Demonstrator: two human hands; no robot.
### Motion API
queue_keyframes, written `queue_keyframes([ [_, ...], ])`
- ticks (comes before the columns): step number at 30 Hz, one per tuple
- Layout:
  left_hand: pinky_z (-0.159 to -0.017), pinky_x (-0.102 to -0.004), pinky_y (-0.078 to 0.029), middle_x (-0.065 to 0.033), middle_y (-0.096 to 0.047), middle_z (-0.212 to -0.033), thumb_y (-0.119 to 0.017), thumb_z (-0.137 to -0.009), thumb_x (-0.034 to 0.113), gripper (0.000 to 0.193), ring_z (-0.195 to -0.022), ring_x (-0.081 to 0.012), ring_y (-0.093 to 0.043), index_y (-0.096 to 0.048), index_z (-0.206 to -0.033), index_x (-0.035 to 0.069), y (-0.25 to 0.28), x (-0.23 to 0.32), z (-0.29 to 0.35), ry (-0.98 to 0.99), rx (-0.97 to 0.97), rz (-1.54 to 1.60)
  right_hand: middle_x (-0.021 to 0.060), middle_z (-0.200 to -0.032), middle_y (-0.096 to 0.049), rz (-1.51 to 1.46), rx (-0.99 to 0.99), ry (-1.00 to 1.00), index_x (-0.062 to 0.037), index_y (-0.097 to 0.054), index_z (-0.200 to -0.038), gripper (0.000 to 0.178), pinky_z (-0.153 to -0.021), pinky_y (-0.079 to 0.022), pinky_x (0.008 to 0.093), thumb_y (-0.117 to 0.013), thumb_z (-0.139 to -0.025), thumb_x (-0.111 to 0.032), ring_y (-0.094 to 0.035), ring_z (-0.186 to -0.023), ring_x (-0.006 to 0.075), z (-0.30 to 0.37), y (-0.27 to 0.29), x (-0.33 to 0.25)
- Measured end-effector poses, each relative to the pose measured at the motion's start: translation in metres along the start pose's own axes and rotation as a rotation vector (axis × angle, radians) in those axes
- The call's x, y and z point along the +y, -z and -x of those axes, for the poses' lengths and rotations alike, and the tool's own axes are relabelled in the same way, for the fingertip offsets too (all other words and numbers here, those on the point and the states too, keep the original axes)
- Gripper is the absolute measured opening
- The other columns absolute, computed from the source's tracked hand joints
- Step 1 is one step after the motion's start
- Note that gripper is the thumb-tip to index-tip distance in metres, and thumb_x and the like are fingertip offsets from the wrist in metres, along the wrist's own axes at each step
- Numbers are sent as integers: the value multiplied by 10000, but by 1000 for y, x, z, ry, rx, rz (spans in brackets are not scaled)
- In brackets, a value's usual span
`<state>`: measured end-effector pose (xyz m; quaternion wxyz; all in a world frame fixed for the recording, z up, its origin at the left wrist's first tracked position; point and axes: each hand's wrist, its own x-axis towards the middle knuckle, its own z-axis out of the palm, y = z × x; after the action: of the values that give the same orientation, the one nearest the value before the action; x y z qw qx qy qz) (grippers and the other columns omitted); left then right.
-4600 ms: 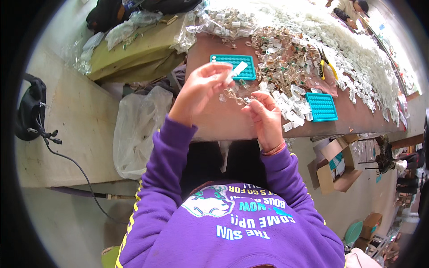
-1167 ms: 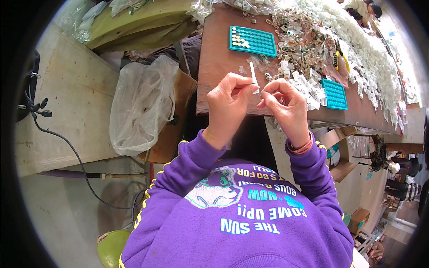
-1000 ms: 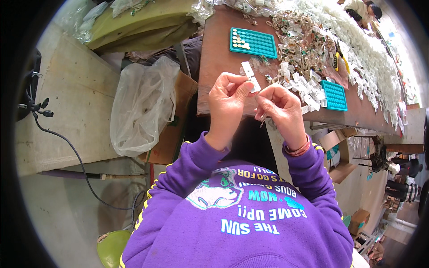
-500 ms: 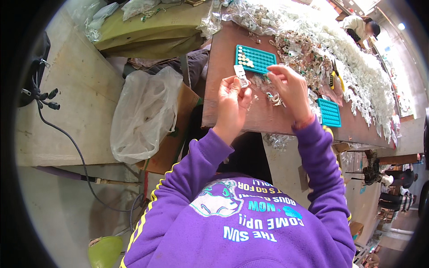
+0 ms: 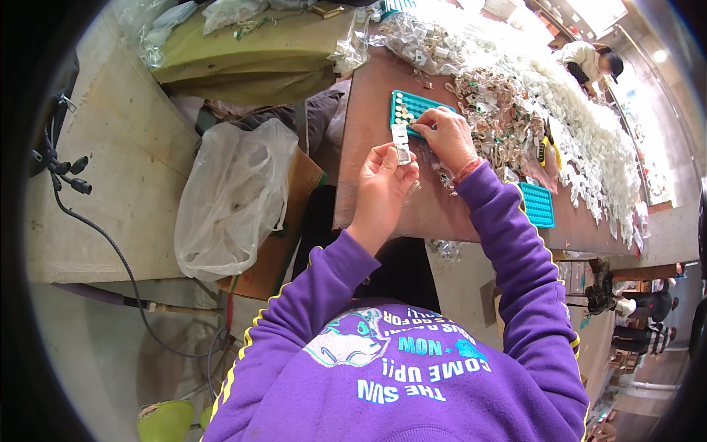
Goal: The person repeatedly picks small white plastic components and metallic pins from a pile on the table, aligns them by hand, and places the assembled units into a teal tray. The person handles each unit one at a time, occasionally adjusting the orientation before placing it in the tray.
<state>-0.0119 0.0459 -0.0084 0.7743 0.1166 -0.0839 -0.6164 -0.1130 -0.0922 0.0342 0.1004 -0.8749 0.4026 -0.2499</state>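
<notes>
The left hand pinches 1 white case, its flap open, just on the near side of the teal tray. The right hand has its fingertips at the tray's pale discs; whether they grasp 1, I cannot tell.

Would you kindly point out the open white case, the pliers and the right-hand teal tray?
Open white case (image 5: 401, 144): head view, where its halves meet.
Pliers (image 5: 543, 152): head view, on the left yellow handle.
Right-hand teal tray (image 5: 536, 205): head view, its dimpled middle.
</notes>
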Motion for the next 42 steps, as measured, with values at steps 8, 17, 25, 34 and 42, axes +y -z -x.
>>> queue_keyframes([
  [8, -763, -296, -534, -117, -622, -973, -529, -982, 198, 171, -830, -166, -618, -502, -1086, 66, 6, 0, -1, -5, -41, 5, 124, -753, -682, -150, 25, -83, -32, -685, -772, 143, -681, -529, 365, -718, -738, -166, -674, -725, 279, -10, 2, 5],
  [17, -784, -295, -515, -119, -617, -975, -531, -982, 202, 174, -827, -154, -602, -501, -1087, 66, 3, 0, 0, -11, -43, 7, 108, -723, -688, -17, -114, 0, -10, -709, -839, 139, -618, -528, 292, -735, -730, -93, -667, -627, 167, -24, -5, 11],
  [25, -786, -302, -512, -119, -628, -969, -545, -976, 195, 168, -817, -154, -603, -530, -1080, 65, 5, 0, 0, -6, -54, 0, 55, -761, -677, -578, -71, -174, -21, -714, -852, 109, -617, -502, 232, -730, -749, -52, -623, -670, 90, 8, 43, -26],
  [34, -766, -274, -517, -61, -634, -975, -576, -956, 127, 97, -811, -125, -612, -571, -1025, 59, 1, -3, 0, -43, -57, -123, 52, -796, -624, -165, 133, 301, -84, -677, -833, 83, -580, -520, 302, -693, -758, -52, -638, -660, 223, 51, 46, -68],
  [42, -767, -277, -509, -66, -639, -954, -565, -968, 172, 145, -799, -131, -605, -578, -1048, 52, 1, -1, 0, -20, -83, -227, 64, -815, -634, -192, 37, 346, -78, -691, -875, 127, -591, -522, 307, -695, -752, -47, -648, -684, 228, 52, 61, -68],
])
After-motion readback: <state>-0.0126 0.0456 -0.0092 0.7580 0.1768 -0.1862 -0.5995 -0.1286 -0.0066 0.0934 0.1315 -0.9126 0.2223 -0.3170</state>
